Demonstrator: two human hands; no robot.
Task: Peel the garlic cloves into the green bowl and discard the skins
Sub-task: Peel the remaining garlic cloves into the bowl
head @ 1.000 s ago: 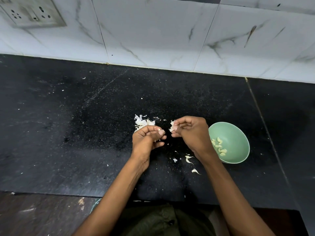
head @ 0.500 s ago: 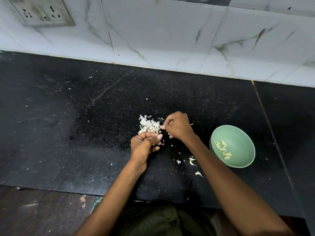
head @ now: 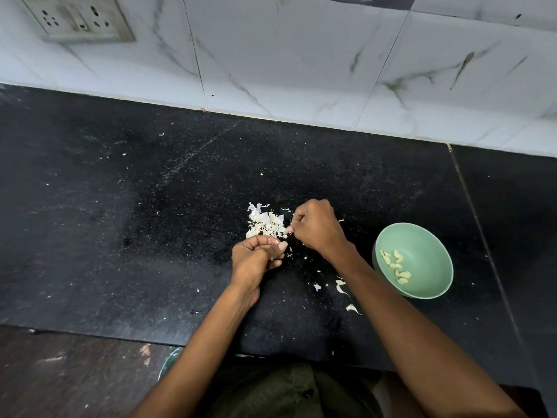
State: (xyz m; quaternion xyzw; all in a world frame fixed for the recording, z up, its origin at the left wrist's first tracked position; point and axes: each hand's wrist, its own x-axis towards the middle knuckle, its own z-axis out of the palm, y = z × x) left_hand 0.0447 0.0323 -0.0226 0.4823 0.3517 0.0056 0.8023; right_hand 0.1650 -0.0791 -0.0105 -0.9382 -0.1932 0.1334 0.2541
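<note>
Pinching: my left hand [head: 256, 260] grips a garlic clove [head: 275, 241]; right hand [head: 316, 229] pinches skin at the skin pile [head: 265, 223] | no legible writing | black counter [head: 120, 221], marble tiles [head: 301, 61].

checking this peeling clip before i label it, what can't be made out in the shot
Head view only:
- What the left hand holds: its curled fingers cover it.
- Whether the right hand pinches skin or a clove: fingertips hide it, by the pile of white papery garlic skins.
- Exact clove count in the round green bowl: they overlap.
- Green object at the black stone counter's front edge: mostly hidden.
</note>
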